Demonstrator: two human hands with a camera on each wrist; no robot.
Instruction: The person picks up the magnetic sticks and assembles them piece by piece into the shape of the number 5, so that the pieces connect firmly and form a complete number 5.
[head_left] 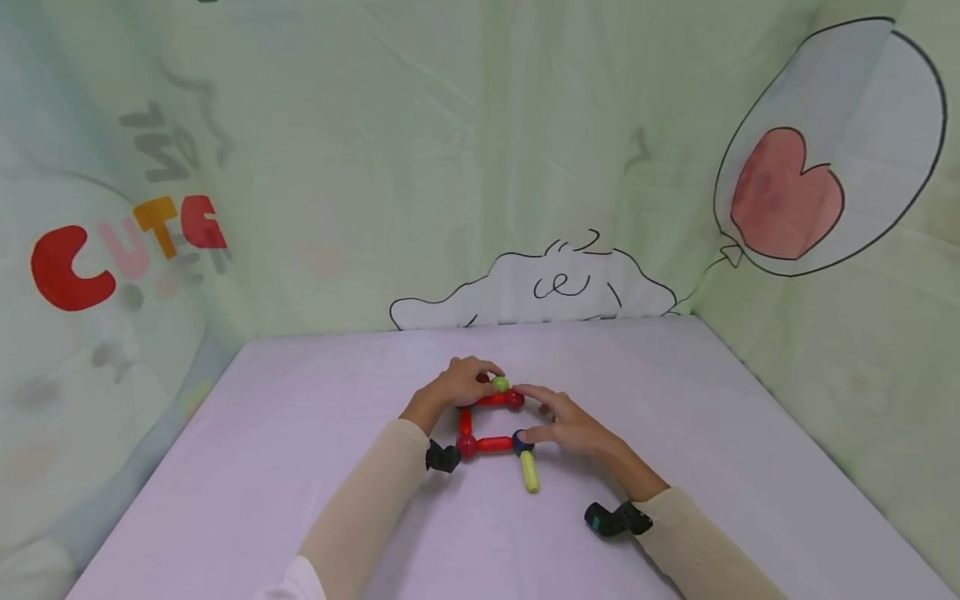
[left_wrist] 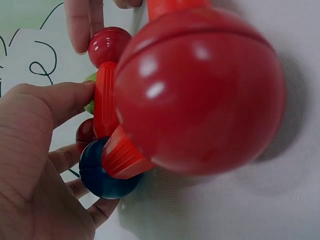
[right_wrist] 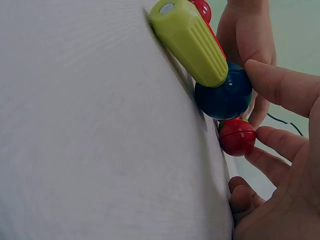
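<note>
A ball-and-stick toy frame of red sticks [head_left: 493,444] lies on the table. Its corners are a red ball [head_left: 467,447] near left, a blue ball [head_left: 519,446] near right, a red ball [head_left: 515,400] far right and another blue ball [left_wrist: 107,175] far left. My left hand [head_left: 463,383] grips the far-left part, thumb on the far stick [left_wrist: 105,95], fingers curled behind a dark red ball [left_wrist: 85,131]. A green ball [head_left: 500,384] is by the thumb. My right hand [head_left: 573,423] spans the right side, thumb touching the near blue ball, fingertips at the far red ball.
A yellow-green stick [head_left: 531,473] juts from the near blue ball toward me. The table [head_left: 285,417] has a pale cover, with printed curtains [head_left: 337,167] behind and at the sides. Black wrist cameras [head_left: 618,519] are strapped on both wrists.
</note>
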